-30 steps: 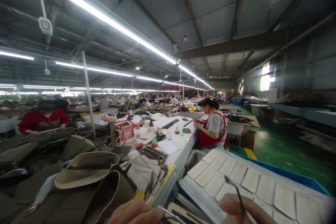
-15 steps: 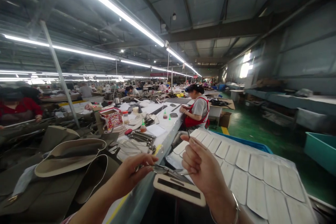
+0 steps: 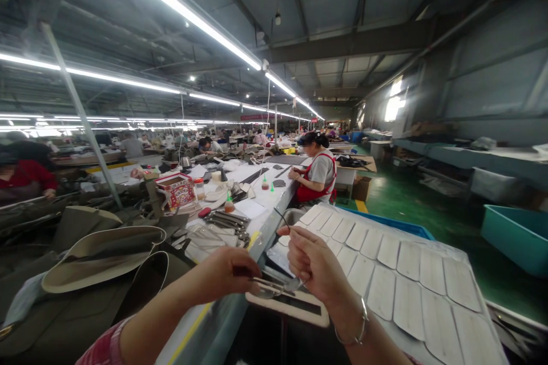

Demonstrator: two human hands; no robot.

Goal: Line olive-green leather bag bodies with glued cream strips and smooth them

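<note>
My left hand [image 3: 233, 274] is closed on one end of a thin strap-like piece [image 3: 274, 285], greyish and shiny, which stretches toward my right hand. My right hand [image 3: 310, 259] has its fingers curled, with thumb and forefinger pinching a thin dark strip [image 3: 281, 218] that points up and left. The strap-like piece reaches the lower fingers of my right hand. Below both hands lies a pale frame-shaped piece [image 3: 299, 309] with a dark slot. To the right, rows of pale rounded panels [image 3: 385, 285] rest on a plastic-covered surface.
A long white table [image 3: 257, 209] holds metal-looking strips [image 3: 226, 222], small green-tipped bottles [image 3: 229, 203] and a patterned red box [image 3: 175, 191]. Dark bag pieces [image 3: 103, 262] are piled at left. A person in a red apron [image 3: 319, 174] sits beyond. A teal bin [image 3: 516, 239] stands at right.
The view has shifted slightly to the right. My left hand has turned, its fingers now more curled around the strap-like piece. The dark strip in my right hand tilts further left.
</note>
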